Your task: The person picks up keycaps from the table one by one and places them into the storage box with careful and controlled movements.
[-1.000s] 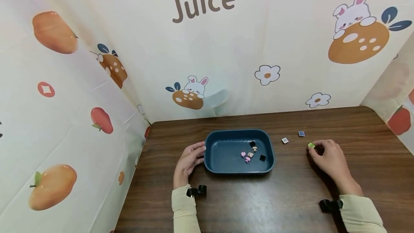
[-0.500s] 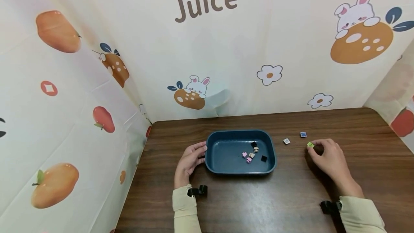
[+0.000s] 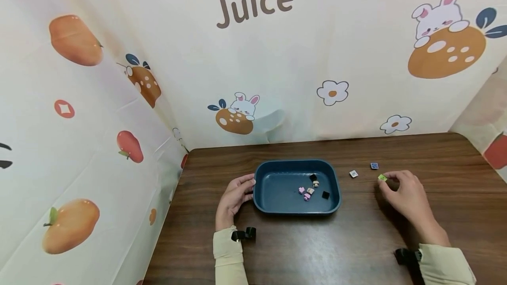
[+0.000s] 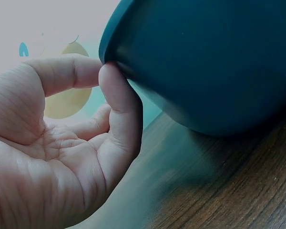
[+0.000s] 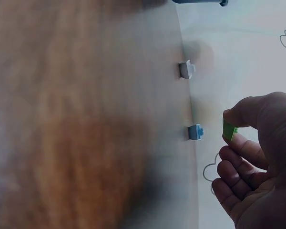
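My left hand (image 3: 236, 197) pinches the left end of a dark blue tray (image 3: 273, 209); in the left wrist view, thumb and a finger meet at the rim of the tray (image 4: 205, 71). Between right thumb and index finger, my right hand (image 3: 408, 195) holds a small bright green square block (image 3: 382, 177). The right wrist view shows this green block (image 5: 229, 129) pinched at its edges, the other fingers loosely curled. Just beyond that hand lie a blue block (image 3: 374, 166) and a white block (image 3: 354, 173) on the table.
Inside the tray are black blocks (image 3: 325, 195), cream blocks (image 3: 315, 184) and pink blocks (image 3: 306, 197). The wooden table (image 3: 301, 250) ends at a printed curtain (image 3: 285, 56) behind and to the left. Each wrist wears a black camera strap (image 3: 243, 234).
The head view has shifted slightly, so everything sits a little farther right. Both hands keep their holds on the tray and the green block, with hardly any movement.
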A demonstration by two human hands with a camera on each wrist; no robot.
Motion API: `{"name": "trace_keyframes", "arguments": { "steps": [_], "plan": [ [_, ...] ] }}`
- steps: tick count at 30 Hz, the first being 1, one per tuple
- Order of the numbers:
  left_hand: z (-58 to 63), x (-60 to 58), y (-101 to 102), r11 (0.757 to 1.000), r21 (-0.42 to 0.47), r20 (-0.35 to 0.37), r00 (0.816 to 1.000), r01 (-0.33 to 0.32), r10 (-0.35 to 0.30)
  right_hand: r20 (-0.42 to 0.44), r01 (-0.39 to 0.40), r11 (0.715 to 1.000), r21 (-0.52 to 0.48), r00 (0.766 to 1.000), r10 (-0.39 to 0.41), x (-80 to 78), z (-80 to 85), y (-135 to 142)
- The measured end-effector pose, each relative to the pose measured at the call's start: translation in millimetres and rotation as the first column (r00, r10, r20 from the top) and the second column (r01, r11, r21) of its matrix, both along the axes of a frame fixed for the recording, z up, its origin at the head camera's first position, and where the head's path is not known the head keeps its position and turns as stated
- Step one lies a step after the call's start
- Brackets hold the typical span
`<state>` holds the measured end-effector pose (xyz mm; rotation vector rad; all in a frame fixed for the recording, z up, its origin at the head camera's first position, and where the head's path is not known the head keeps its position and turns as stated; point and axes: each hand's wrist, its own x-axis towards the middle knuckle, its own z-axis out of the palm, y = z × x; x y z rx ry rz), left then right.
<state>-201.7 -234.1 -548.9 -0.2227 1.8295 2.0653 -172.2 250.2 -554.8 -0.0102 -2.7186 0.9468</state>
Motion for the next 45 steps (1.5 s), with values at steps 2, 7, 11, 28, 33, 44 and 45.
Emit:
{"name": "trace_keyframes", "arguments": {
  "steps": [2,7,11,28,33,44,45],
  "plan": [
    [1.0,0.3,0.3,1.0,0.003,0.008,1.0,0.0,0.0,-0.005,-0.001,1.0,-0.003,1.0,0.001,-0.7,1.9,-0.8],
    [0.8,1.6,-0.2,1.0,0.019,-0.001,1.0,0.0,0.0,-0.027,-0.004,1.0,0.006,1.0,0.004,0.0,7.5,-4.7],
    [-1.0,1.2,-0.5,1.0,0.031,-0.007,1.0,-0.004,0.004,-0.044,-0.01,1.0,0.01,0.999,0.01,2.4,10.8,-8.6],
    [-1.1,1.0,-1.8,1.0,0.018,-0.007,1.0,0.0,0.0,-0.053,-0.051,0.999,-0.001,0.997,0.051,1.6,12.9,-28.6],
    [-2.1,-0.2,-1.4,1.0,0.019,-0.009,1.0,0.024,-0.024,-0.053,-0.063,0.998,-0.006,0.997,0.063,3.1,14.9,-31.2],
    [-2.5,0.7,-1.3,1.0,0.027,-0.017,1.0,0.014,-0.014,-0.098,-0.098,0.995,-0.01,0.991,0.096,-0.4,17.8,-41.9],
    [-2.8,1.4,-1.2,1.0,0.026,-0.013,1.0,0.01,-0.01,-0.098,-0.104,0.995,-0.012,0.99,0.102,-0.5,18.5,-43.0]
  ]
}}
